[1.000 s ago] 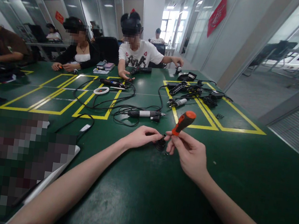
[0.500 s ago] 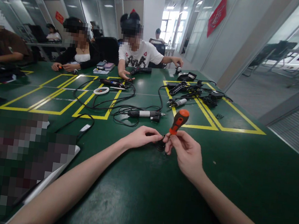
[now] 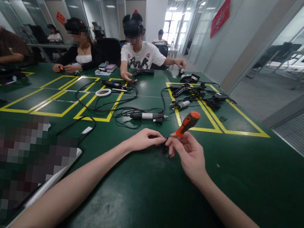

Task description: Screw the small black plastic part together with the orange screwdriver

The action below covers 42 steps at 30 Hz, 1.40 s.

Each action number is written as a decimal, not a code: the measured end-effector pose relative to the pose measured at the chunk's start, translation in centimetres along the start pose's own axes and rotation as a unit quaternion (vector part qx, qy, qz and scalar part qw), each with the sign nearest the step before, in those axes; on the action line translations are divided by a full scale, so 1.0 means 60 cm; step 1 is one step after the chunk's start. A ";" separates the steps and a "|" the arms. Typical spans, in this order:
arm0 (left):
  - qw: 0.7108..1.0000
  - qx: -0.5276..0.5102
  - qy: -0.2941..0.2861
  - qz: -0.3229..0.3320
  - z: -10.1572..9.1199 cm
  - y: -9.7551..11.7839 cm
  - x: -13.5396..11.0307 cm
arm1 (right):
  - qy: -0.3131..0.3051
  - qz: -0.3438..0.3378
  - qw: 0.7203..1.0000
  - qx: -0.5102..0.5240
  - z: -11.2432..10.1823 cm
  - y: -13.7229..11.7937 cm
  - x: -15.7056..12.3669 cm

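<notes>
My right hand (image 3: 191, 154) is closed on a screwdriver (image 3: 188, 124) with an orange and dark handle. The handle tilts up to the right above the thumb, and the fingers hide the shaft and tip. My left hand (image 3: 146, 140) is closed at the edge of a small round black part (image 3: 163, 148), steadying it on the table. My right fingertips are close beside that part, and I cannot tell if they touch it. A tiny shiny piece, too small to name, lies just below my right fingers.
A grey and black rotary tool (image 3: 146, 116) with coiled cord lies beyond my hands on the green table (image 3: 141, 201). Tools and cables lie among yellow tape outlines. A white tape ring (image 3: 103, 92) is farther left. Co-workers sit opposite; blurred devices are at left.
The screwdriver handle has tipped farther to the right, with my right fingers shifting slightly around it. My left hand and the black part stay in place.
</notes>
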<state>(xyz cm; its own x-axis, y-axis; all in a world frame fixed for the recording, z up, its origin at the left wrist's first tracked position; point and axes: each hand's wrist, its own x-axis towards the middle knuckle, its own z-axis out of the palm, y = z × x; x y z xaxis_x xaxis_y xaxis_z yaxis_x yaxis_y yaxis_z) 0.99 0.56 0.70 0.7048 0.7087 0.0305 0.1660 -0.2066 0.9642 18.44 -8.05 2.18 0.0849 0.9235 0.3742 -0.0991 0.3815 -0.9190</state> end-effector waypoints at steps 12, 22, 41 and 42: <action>1.000 0.009 -0.001 0.006 0.001 0.000 0.000 | -0.013 -0.006 0.999 -0.028 -0.008 0.000 0.003; 1.000 0.026 -0.002 -0.005 0.000 0.004 -0.001 | 0.022 -0.026 0.999 -0.031 -0.007 -0.002 0.001; 0.996 0.088 -0.004 -0.019 0.003 0.008 -0.004 | 0.089 -0.033 0.992 -0.082 -0.024 -0.001 0.004; 0.996 0.089 -0.003 -0.019 0.004 0.009 -0.004 | 0.094 -0.036 0.990 -0.103 -0.027 -0.001 0.006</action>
<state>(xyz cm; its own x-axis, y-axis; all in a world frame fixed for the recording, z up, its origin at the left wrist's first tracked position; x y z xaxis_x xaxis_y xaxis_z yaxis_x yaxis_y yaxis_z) 1.05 0.11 1.13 0.6999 0.7143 -0.0065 0.3114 -0.2968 0.9027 20.08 -7.82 2.16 0.2688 0.8630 0.4277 0.1170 0.4115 -0.9039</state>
